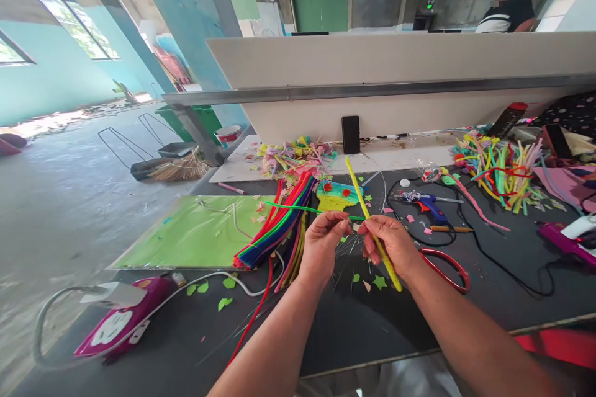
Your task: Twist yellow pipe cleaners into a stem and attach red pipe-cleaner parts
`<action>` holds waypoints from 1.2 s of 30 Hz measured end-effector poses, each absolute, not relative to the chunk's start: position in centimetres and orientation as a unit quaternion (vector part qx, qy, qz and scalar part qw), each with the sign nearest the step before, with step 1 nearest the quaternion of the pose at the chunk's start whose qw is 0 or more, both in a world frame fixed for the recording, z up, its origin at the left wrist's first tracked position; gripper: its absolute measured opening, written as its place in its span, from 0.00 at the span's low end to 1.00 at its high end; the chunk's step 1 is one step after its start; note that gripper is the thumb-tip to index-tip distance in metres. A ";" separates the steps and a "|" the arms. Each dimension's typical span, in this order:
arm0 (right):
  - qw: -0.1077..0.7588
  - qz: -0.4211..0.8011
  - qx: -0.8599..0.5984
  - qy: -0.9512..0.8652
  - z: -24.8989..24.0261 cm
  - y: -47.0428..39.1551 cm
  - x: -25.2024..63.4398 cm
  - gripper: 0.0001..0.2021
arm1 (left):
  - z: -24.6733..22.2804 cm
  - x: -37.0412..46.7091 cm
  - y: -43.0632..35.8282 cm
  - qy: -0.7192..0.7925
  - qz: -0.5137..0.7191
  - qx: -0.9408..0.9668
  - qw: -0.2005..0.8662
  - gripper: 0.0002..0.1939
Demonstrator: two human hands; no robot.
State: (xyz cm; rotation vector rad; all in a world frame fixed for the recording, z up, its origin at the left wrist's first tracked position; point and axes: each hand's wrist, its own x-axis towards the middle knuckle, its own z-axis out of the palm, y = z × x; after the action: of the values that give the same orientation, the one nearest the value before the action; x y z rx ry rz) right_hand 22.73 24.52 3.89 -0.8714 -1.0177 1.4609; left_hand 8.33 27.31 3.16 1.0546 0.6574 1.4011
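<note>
One yellow stem (362, 201) is gripped in our right hand (393, 242) above the bench (363, 335), our left hand (322, 245) pinched on what we cannot tell, likely a fitting step next calling for steady alignment.

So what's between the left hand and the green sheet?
In the head view, a bundle of coloured pipe cleaners, beside the left hand and overlapping the green sheet, plus part of a white cable.
</note>
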 end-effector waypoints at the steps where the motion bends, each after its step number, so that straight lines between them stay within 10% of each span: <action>1: 0.547 0.617 -0.368 -0.431 3.9 24.5 22.7 0.13 | 3.2 8.4 27.2 0.282 0.595 0.464 0.593 0.08; 27: 0.538 0.575 -0.405 -0.465 3.3 24.5 22.4 0.14 | 3.7 7.9 27.4 0.290 0.568 0.495 0.589 0.09; 36: 0.409 0.589 -0.446 -0.535 3.3 23.8 21.9 0.16 | 6.4 2.8 30.3 0.416 0.659 0.558 0.283 0.14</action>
State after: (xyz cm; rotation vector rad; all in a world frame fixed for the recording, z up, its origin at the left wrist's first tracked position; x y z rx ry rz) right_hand 21.91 23.85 3.33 -1.1241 -1.3476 1.4849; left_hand 2.79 30.30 6.42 1.4949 1.1148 1.7656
